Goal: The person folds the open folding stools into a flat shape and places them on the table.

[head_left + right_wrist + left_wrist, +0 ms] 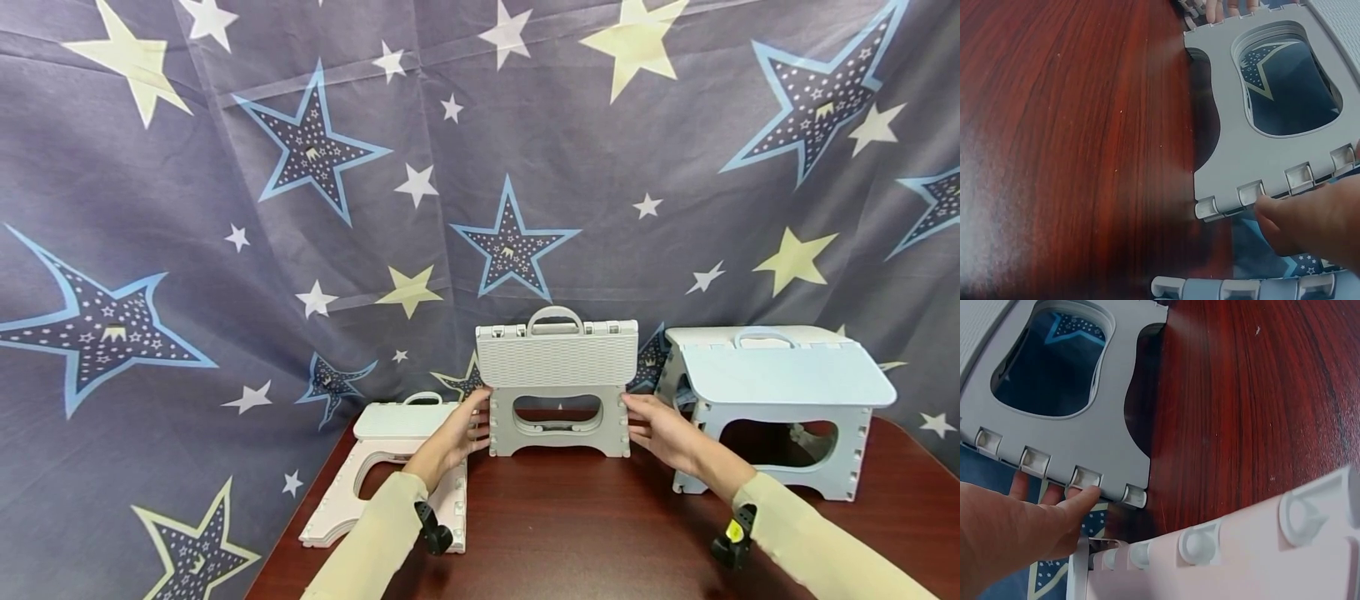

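Observation:
A grey folding step stool (557,360) stands upright at the middle of the table, its woven-textured seat panel facing me and its carry handle at the top. My left hand (459,435) holds its left edge, thumb on the front beside the hinges and fingers behind. At the opposite edge my right hand (667,433) grips in the same way. In the left wrist view, the left thumb lies on the stool's leg panel (1113,419). The right wrist view shows the right thumb against the hinged edge of the leg panel (1225,147).
A pink folding stool (337,493) with a whitish top lies folded at the left, close to my left forearm. To the right stands a light blue stool (787,375), opened out. Behind the dark red wooden table (555,525) hangs a star-patterned cloth (420,100).

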`<state>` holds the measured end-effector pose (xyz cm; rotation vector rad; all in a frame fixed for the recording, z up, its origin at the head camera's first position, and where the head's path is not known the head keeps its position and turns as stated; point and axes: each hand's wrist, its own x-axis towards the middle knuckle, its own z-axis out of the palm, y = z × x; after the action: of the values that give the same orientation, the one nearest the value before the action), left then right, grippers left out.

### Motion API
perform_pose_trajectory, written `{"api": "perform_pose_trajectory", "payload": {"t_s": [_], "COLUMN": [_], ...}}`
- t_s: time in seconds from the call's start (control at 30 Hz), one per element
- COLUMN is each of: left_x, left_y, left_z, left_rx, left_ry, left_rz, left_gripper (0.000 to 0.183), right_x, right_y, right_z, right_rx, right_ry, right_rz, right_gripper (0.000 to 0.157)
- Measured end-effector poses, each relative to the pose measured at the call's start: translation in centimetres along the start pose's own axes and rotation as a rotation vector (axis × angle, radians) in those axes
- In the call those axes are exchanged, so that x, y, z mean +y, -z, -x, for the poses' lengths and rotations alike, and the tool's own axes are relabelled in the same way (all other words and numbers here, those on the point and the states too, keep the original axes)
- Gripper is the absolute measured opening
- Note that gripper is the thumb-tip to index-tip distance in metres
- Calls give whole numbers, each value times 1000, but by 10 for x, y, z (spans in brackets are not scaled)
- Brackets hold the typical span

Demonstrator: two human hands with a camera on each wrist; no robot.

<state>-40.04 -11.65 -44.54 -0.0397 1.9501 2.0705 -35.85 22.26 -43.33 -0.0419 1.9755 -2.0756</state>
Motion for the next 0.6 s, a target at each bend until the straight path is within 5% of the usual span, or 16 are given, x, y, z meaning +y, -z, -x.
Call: {"api": "perform_pose_trajectory", "payload": {"t_s": [0.3, 0.6], "left_x": [-2, -6], "left_y": [10, 18], "left_z": [0, -2], "left_rx": [-26, -86], "left_ry": [-40, -84], "left_rz": [-27, -51], "left_gripper": [71, 61], "right_x": [1, 2], "right_y": [2, 3], "right_z": [4, 5], "right_rx": [19, -4], "right_ry": [53, 50], "right_rz": [174, 204], "right_gripper": [67, 72]}}
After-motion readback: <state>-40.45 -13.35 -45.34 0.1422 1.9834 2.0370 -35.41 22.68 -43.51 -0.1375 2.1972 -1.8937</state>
